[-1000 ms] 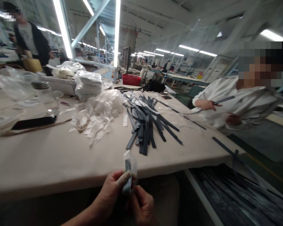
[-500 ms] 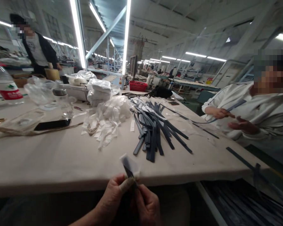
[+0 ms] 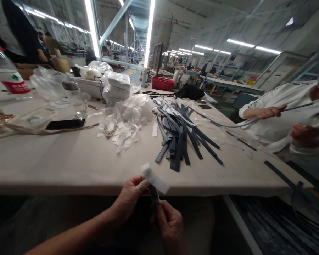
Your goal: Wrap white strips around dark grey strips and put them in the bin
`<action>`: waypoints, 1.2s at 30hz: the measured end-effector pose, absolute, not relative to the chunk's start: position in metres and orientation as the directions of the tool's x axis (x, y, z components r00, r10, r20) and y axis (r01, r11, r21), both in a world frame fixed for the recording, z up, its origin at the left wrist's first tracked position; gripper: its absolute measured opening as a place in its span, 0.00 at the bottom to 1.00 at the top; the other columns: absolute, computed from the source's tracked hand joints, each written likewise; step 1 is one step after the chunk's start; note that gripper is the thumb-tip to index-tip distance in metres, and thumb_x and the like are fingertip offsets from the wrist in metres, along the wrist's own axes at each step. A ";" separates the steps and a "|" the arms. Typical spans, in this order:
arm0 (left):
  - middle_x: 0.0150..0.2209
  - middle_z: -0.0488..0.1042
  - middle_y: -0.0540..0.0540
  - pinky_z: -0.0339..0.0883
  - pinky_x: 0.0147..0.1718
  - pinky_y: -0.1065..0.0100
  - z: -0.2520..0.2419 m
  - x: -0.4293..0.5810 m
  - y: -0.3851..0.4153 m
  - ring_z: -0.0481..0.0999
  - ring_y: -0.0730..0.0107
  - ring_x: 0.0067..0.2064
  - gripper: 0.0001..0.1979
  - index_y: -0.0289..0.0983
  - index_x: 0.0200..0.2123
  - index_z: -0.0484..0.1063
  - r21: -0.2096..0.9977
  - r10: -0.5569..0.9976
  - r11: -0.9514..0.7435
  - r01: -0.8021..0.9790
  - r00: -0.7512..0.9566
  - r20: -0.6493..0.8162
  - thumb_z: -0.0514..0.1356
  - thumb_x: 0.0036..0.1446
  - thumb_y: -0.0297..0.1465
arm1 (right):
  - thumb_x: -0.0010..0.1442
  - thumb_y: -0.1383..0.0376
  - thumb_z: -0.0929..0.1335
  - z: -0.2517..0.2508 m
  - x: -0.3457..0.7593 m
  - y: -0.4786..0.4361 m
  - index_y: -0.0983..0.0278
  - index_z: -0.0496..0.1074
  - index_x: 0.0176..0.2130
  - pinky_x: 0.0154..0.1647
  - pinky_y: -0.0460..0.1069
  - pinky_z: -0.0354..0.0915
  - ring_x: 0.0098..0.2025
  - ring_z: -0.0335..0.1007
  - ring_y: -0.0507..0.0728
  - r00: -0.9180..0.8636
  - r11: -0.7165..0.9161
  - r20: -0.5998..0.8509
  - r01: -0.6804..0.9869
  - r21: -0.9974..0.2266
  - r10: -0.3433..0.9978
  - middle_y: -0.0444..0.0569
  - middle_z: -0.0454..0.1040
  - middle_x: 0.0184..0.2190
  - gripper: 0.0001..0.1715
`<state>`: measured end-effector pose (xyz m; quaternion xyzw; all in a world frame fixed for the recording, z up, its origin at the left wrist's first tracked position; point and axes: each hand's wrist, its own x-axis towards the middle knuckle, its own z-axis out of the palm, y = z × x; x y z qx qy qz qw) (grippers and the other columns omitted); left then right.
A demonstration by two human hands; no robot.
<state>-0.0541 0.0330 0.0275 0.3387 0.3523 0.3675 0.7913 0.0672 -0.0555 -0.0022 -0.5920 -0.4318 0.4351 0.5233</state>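
Note:
My left hand [image 3: 131,195] is closed in a pinch at the table's front edge, its thumb wrapped in pale tape. A short white paper-like strip [image 3: 156,180] sticks out from that pinch, slanting down to the right. Below it, a dark grey flat strap [image 3: 154,193] runs between my two hands. My right hand [image 3: 170,219] is closed around the strap's lower part, which its fingers mostly hide. Beyond my hands lies a pile of similar dark straps [image 3: 177,141], with white strips among them. Left of the pile is a heap of white paper strips [image 3: 127,131].
A co-worker in a white top [image 3: 281,106] holds a long strap at the right. On the table are a phone [image 3: 66,124], a glass cup [image 3: 78,102], a large bottle [image 3: 12,76] and plastic-wrapped bundles [image 3: 117,86]. More dark straps [image 3: 276,223] lie low at the right.
The white strip now lies slanted across the dark strap instead of standing up behind its end. My right hand has moved slightly down and right. The view has shifted, and the co-worker's hands have moved apart.

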 end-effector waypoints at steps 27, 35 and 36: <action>0.22 0.71 0.48 0.62 0.21 0.71 0.025 -0.051 0.026 0.67 0.72 0.21 0.18 0.33 0.35 0.76 0.747 0.708 0.608 -0.268 0.607 -0.359 0.67 0.54 0.44 | 0.67 0.51 0.64 -0.001 0.074 -0.051 0.66 0.72 0.30 0.22 0.44 0.58 0.20 0.63 0.50 0.247 -0.051 -0.010 0.159 -0.986 0.969 0.43 0.68 0.18 0.24; 0.40 0.79 0.43 0.68 0.34 0.71 0.034 -0.053 0.042 0.74 0.69 0.33 0.24 0.36 0.46 0.77 0.818 0.834 0.466 -0.338 0.475 -0.279 0.74 0.44 0.34 | 0.66 0.49 0.64 -0.005 0.075 -0.055 0.66 0.73 0.33 0.22 0.43 0.60 0.20 0.64 0.50 0.240 -0.083 -0.054 0.114 -0.990 0.969 0.43 0.69 0.18 0.23; 0.42 0.79 0.43 0.69 0.34 0.70 0.035 -0.054 0.048 0.75 0.68 0.34 0.25 0.37 0.47 0.76 0.811 0.849 0.454 -0.369 0.455 -0.269 0.73 0.44 0.34 | 0.65 0.49 0.65 -0.005 0.074 -0.055 0.66 0.74 0.33 0.21 0.43 0.60 0.19 0.64 0.50 0.234 -0.091 -0.066 0.100 -0.991 0.970 0.44 0.70 0.18 0.24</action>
